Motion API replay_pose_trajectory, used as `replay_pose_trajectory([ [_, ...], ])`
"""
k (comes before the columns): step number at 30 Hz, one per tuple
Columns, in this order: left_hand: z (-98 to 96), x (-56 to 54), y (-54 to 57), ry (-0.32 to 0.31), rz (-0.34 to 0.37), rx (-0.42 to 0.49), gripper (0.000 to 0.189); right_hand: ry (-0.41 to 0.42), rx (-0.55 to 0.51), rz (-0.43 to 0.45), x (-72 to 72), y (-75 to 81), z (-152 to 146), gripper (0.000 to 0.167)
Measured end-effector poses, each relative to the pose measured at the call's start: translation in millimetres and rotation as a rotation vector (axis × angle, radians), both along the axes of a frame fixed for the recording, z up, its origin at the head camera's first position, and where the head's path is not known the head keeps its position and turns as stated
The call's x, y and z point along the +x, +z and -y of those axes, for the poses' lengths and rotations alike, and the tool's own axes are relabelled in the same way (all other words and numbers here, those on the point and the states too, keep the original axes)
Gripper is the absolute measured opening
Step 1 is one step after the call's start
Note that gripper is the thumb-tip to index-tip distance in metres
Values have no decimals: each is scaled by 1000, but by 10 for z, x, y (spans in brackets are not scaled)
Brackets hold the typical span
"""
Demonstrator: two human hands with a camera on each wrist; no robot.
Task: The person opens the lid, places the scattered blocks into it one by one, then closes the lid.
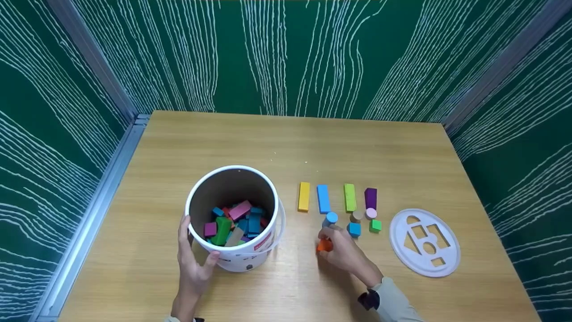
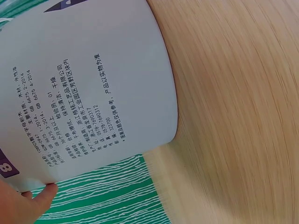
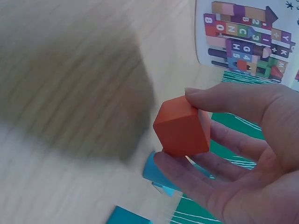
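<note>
A white bucket (image 1: pixel 246 261) full of coloured wooden blocks stands left of the table's middle. My left hand (image 1: pixel 194 268) holds it at the near left, fingers along the rim and thumb on the outer wall. Between thumb and fingers, my right hand (image 1: pixel 346 252) pinches an orange cube (image 3: pixel 182 128) just above the table. Beside that hand stands a blue cylinder (image 1: pixel 330 218), partly hidden behind the fingers in the right wrist view. A blue cube (image 1: pixel 354 230), a brown cylinder (image 1: pixel 356 217), a pink cylinder (image 1: pixel 371 213) and a green cube (image 1: pixel 375 226) lie close by.
Behind them lie a yellow block (image 1: pixel 304 197), a blue block (image 1: pixel 323 199), a lime green block (image 1: pixel 350 197) and a purple block (image 1: pixel 371 198). A white lid (image 1: pixel 402 241) with shaped holes lies at right. Green patterned walls (image 1: pixel 286 58) border the wooden table (image 1: pixel 250 138).
</note>
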State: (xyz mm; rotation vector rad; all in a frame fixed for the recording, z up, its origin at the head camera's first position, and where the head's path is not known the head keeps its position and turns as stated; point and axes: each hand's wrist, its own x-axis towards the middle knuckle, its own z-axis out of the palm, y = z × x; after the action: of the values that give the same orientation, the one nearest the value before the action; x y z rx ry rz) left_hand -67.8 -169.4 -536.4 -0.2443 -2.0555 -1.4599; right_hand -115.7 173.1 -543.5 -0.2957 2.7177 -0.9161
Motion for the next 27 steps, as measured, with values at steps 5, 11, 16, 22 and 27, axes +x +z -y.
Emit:
replay_pose_trajectory([
  [5,5,2,3,-1,4,2,87,15,6,-17,21,88,16,32],
  [11,-2,-6,12,-5,1,6,87,31,4,-52,55,216,34,33],
  [16,-7,-2,8,-1,6,2,86,40,0,-64,68,328,47,35],
  [22,-9,1,6,10,25,-1,86,42,-13,-63,66,497,56,36],
  [27,-14,7,6,8,16,-1,85,54,-31,-136,66,631,69,33],
])
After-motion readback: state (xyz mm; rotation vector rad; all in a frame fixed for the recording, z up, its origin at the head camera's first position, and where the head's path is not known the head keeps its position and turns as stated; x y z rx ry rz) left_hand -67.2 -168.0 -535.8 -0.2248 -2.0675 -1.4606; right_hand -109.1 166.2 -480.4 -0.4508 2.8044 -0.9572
